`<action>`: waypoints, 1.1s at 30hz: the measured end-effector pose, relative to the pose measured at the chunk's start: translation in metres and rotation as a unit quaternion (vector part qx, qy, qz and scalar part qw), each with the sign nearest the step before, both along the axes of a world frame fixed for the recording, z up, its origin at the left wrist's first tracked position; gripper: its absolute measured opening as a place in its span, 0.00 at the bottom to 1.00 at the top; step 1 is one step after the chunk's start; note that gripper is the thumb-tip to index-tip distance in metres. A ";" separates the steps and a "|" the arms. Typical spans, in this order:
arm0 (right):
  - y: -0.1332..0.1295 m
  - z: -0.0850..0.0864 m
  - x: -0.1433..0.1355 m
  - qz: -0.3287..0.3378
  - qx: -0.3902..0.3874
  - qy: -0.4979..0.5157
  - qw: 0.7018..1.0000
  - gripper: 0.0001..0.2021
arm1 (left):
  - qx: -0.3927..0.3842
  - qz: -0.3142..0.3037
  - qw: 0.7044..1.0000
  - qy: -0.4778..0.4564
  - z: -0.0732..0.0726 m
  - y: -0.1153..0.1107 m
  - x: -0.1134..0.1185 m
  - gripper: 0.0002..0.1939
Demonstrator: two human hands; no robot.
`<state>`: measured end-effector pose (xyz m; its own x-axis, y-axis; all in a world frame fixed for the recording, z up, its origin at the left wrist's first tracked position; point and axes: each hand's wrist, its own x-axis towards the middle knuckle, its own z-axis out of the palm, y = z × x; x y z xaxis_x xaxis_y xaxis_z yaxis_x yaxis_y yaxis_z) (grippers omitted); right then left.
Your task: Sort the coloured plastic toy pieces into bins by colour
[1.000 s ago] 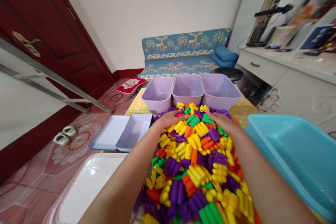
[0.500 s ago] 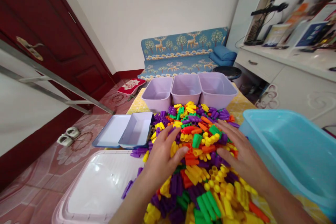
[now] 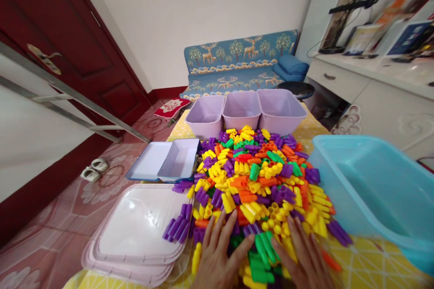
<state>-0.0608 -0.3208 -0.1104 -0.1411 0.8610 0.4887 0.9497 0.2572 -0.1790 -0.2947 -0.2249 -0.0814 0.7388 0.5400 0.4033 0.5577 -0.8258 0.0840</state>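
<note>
A wide heap of plastic toy pieces (image 3: 251,185) in yellow, purple, green, orange and red covers the middle of the table. My left hand (image 3: 220,250) lies over the near part of the heap, fingers spread and pointing forward, holding nothing. To its right, my right hand (image 3: 301,253) rests over the pieces with its fingers stretched out and thumb apart. Between the two hands sit green ridged pieces (image 3: 266,248). Some pieces under the palms are hidden. A purple cluster (image 3: 178,223) lies on the stacked lids, left of my left hand.
Three lilac bins (image 3: 241,110) stand in a row behind the heap. A large light-blue tub (image 3: 342,189) is at the right. On the left are a shallow blue-rimmed box (image 3: 179,160) and stacked pale lids (image 3: 135,226). A yellow patterned cloth (image 3: 379,257) covers the table.
Both hands have drawn back toward me from the middle of the heap to its near part, uncovering pieces there. The view has shifted slightly.
</note>
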 end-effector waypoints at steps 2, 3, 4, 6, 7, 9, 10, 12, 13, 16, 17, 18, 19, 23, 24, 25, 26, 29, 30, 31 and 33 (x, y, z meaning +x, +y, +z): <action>0.018 0.020 -0.004 0.039 0.013 -0.006 0.999 0.39 | -0.033 -0.010 0.999 -0.029 0.010 0.007 0.016 0.40; 0.029 0.030 -0.005 0.050 0.021 0.000 0.999 0.38 | -0.055 -0.019 0.997 -0.045 0.016 0.012 0.024 0.40; 0.041 0.040 -0.004 0.055 0.025 0.010 0.998 0.37 | -0.078 -0.026 0.995 -0.057 0.022 0.018 0.032 0.40; 0.068 0.059 0.003 0.054 0.040 0.033 0.997 0.34 | -0.116 -0.025 0.990 -0.078 0.037 0.034 0.047 0.36; 0.083 0.068 0.007 0.048 0.039 0.033 0.998 0.31 | -0.123 -0.025 0.987 -0.101 0.045 0.043 0.053 0.34; 0.112 0.086 0.016 0.026 0.029 0.017 0.999 0.25 | -0.138 0.015 0.983 -0.121 0.062 0.063 0.063 0.31; 0.123 0.094 0.020 0.009 0.024 0.016 1.000 0.23 | -0.132 0.032 0.983 -0.120 0.071 0.072 0.064 0.28; 0.134 0.107 0.023 -0.035 0.051 0.054 0.997 0.22 | -0.125 0.053 0.985 -0.111 0.090 0.084 0.058 0.23; 0.132 0.111 0.022 -0.043 0.069 0.075 0.994 0.22 | -0.125 0.062 0.983 -0.119 0.098 0.088 0.049 0.22; 0.100 0.107 0.013 0.054 0.084 0.106 0.989 0.21 | -0.143 0.094 0.976 -0.132 0.109 0.086 0.004 0.20; 0.083 0.101 0.009 0.127 0.065 0.100 0.985 0.20 | -0.137 0.120 0.975 -0.126 0.107 0.083 -0.015 0.20; 0.067 0.093 0.004 0.209 0.034 0.084 0.974 0.20 | -0.132 0.151 0.973 -0.112 0.102 0.078 -0.033 0.20; 0.052 0.084 0.000 0.273 0.004 0.065 0.960 0.19 | -0.134 0.170 0.972 -0.090 0.094 0.074 -0.049 0.20; 0.024 0.059 -0.018 0.407 -0.085 -0.040 0.909 0.19 | -0.158 0.194 0.968 -0.028 0.056 0.058 -0.086 0.25; 0.025 0.058 -0.023 0.415 -0.085 -0.048 0.904 0.19 | -0.164 0.190 0.968 -0.019 0.049 0.056 -0.087 0.25; 0.028 0.058 -0.028 0.416 -0.084 -0.050 0.904 0.18 | -0.167 0.184 0.968 -0.014 0.044 0.054 -0.087 0.24; 0.032 0.059 -0.033 0.408 -0.086 -0.049 0.907 0.17 | -0.168 0.179 0.969 -0.012 0.041 0.054 -0.084 0.23; 0.046 0.057 -0.051 0.374 -0.098 -0.047 0.921 0.15 | -0.156 0.175 0.972 -0.026 0.037 0.054 -0.077 0.20; 0.050 0.053 -0.057 0.363 -0.094 -0.048 0.926 0.15 | -0.153 0.177 0.972 -0.036 0.035 0.055 -0.075 0.19; 0.053 0.048 -0.062 0.349 -0.084 -0.047 0.932 0.15 | -0.153 0.180 0.971 -0.047 0.033 0.055 -0.074 0.18; 0.055 0.036 -0.070 0.314 -0.055 -0.037 0.947 0.14 | -0.159 0.189 0.966 -0.070 0.028 0.055 -0.073 0.17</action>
